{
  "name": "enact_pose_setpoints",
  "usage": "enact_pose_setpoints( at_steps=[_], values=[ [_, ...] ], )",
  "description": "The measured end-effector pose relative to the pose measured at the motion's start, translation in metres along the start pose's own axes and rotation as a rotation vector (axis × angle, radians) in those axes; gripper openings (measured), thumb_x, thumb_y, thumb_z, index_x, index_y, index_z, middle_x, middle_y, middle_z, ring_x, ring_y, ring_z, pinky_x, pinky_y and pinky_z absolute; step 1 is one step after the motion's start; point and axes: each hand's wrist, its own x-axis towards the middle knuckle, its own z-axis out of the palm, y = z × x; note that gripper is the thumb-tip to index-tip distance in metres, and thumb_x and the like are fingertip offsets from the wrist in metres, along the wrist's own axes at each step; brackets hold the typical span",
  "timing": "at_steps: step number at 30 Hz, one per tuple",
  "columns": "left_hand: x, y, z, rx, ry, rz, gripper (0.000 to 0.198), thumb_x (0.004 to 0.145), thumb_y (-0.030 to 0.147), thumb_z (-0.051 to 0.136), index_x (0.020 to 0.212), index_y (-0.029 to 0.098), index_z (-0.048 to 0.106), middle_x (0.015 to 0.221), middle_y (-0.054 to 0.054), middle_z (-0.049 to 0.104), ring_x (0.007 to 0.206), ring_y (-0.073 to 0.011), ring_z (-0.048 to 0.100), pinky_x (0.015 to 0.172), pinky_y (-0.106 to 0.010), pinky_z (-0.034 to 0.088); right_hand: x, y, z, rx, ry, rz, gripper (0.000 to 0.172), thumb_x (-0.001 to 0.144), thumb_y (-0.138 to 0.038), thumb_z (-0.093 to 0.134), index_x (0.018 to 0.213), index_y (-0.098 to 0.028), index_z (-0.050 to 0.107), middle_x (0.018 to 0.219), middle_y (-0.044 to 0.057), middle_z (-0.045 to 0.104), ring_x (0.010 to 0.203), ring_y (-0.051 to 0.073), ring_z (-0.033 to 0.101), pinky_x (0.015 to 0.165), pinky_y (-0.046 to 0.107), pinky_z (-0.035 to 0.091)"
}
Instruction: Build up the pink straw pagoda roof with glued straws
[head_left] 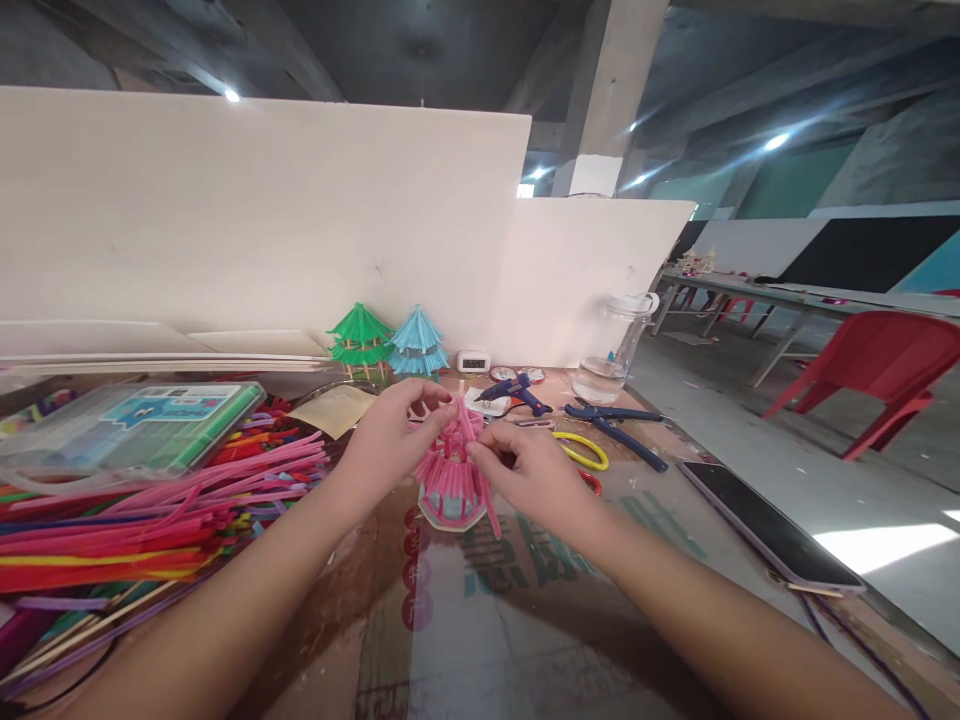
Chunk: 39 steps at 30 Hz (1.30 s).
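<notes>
The left hand (397, 432) has its thumb and forefinger closed on the peak of a tiered pink pipe-cleaner model (452, 483); exactly which strand they grip there cannot be told. The right hand (531, 474) pinches a loose pink pipe cleaner (492, 512) between thumb and forefinger, its lower end hanging past the model's right side. The model stands upright on the table (315, 640), between the two hands, on a pale many-sided base. Just behind it lies a blue glue gun (521, 394); to the right are a yellow loop handle (589, 452) and dark-blue pliers (622, 424). Farther back stand a green tree model (360, 338), a light-blue tree model (418, 347), a small digital clock (474, 362) and a clear jug (611, 360) of water. Heaped pipe cleaners (187, 495) and a clear plastic case (82, 440) fill the left side; a smartphone (772, 525) lies near the right edge.
</notes>
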Motion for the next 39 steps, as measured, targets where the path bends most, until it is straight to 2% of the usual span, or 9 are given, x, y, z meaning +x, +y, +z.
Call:
enact_pose_setpoints(
  at_steps=[5,9,13,19,22,25,28,33,39],
  values=[
    [0.0,-0.006,0.002,-0.002,0.007,0.009,0.035,0.087,0.037,0.047,0.11,0.016,0.063,0.11,-0.01,0.067,0.1,-0.0224,0.059,0.089,-0.038,0.046,0.0,-0.003,-0.003,-0.006,-0.04,-0.002,0.027,0.086,-0.027,0.048,0.06,-0.019,0.048,0.053,-0.004,0.046,0.051,0.01,0.039,0.051,0.024,0.024],
    [0.002,-0.009,0.0,-0.015,-0.06,0.038,0.041,0.089,0.043,0.046,0.116,0.017,0.062,0.119,-0.01,0.065,0.112,-0.0236,0.057,0.098,-0.038,0.042,0.004,-0.002,-0.026,-0.007,-0.074,-0.025,0.026,0.086,-0.026,0.047,0.061,-0.019,0.05,0.055,-0.004,0.048,0.052,0.01,0.041,0.052,0.023,0.026],
    [0.003,-0.007,-0.003,-0.013,-0.113,-0.014,0.047,0.087,0.046,0.049,0.122,0.017,0.059,0.124,-0.01,0.062,0.116,-0.0241,0.055,0.1,-0.037,0.043,0.012,0.014,-0.051,-0.178,-0.08,0.059,0.03,0.088,-0.03,0.046,0.061,-0.019,0.05,0.058,-0.002,0.052,0.055,0.012,0.043,0.054,0.024,0.026],
    [0.016,-0.008,-0.008,-0.158,-0.299,-0.05,0.044,0.085,0.049,0.049,0.116,0.019,0.06,0.12,-0.008,0.065,0.106,-0.0229,0.061,0.089,-0.033,0.05,0.021,0.05,-0.044,-0.361,-0.325,0.161,0.033,0.089,-0.033,0.05,0.06,-0.019,0.058,0.058,0.001,0.057,0.052,0.012,0.046,0.051,0.025,0.024],
    [0.023,-0.014,-0.009,-0.23,-0.395,-0.043,0.034,0.083,0.048,0.053,0.096,0.019,0.064,0.108,-0.007,0.068,0.1,-0.0229,0.063,0.088,-0.034,0.05,0.027,0.063,-0.052,-0.394,-0.261,0.207,0.033,0.09,-0.037,0.049,0.068,-0.019,0.065,0.061,0.003,0.062,0.054,0.013,0.049,0.051,0.025,0.027],
    [0.023,-0.018,-0.009,-0.283,-0.382,-0.055,0.029,0.08,0.048,0.057,0.081,0.02,0.061,0.102,-0.007,0.069,0.098,-0.023,0.062,0.085,-0.034,0.05,0.036,0.081,-0.073,-0.434,-0.167,0.304,0.029,0.09,-0.032,0.048,0.075,-0.017,0.068,0.068,0.004,0.066,0.058,0.014,0.052,0.052,0.024,0.029],
    [0.018,-0.016,-0.008,-0.277,-0.322,-0.073,0.027,0.079,0.046,0.059,0.076,0.019,0.059,0.094,-0.006,0.067,0.089,-0.021,0.062,0.08,-0.033,0.049,0.041,0.101,-0.083,-0.46,-0.156,0.369,0.024,0.087,-0.026,0.051,0.076,-0.014,0.07,0.068,0.005,0.067,0.06,0.014,0.055,0.052,0.024,0.031],
    [0.01,-0.007,-0.007,-0.204,-0.279,-0.073,0.025,0.078,0.043,0.057,0.07,0.019,0.056,0.075,-0.002,0.061,0.073,-0.0176,0.058,0.068,-0.029,0.047,0.043,0.13,-0.073,-0.473,-0.15,0.394,0.02,0.084,-0.02,0.053,0.085,-0.016,0.073,0.084,0.007,0.073,0.072,0.016,0.061,0.059,0.023,0.037],
    [0.008,-0.004,-0.023,-0.102,-0.261,-0.066,0.027,0.079,0.045,0.055,0.066,0.021,0.058,0.07,0.0,0.059,0.07,-0.0177,0.055,0.065,-0.028,0.044,0.043,0.147,-0.088,-0.496,-0.056,0.418,0.023,0.086,-0.023,0.051,0.088,-0.013,0.072,0.088,0.01,0.072,0.076,0.018,0.06,0.063,0.026,0.037]
  ],
)
